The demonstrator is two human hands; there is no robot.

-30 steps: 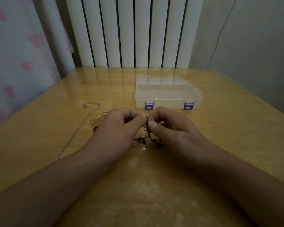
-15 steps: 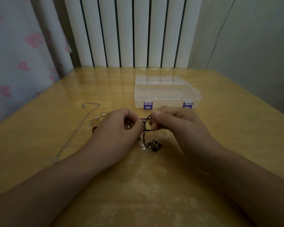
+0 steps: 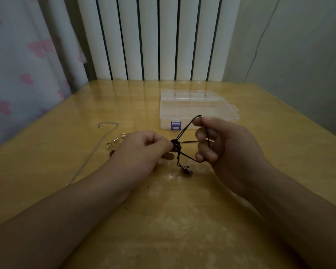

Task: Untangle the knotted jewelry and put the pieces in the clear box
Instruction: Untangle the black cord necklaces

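A black cord necklace is stretched between both hands above the wooden table. My left hand pinches its dark knot. My right hand pinches the cord's far end, with loops running round its fingers. A small dark pendant hangs from the knot down to the table. The clear box, lid closed with a purple latch, sits just behind my right hand. A thin silver chain and a small gold piece lie on the table left of my left hand.
A white radiator stands behind the table. A curtain with pink hearts hangs at the left. A grey wall is at the right. The table's left and right edges run diagonally toward me.
My right hand has pulled away to the right and up, drawing loops of black cord out of the knot. My left hand stays on the knot. The pendant has shifted slightly.
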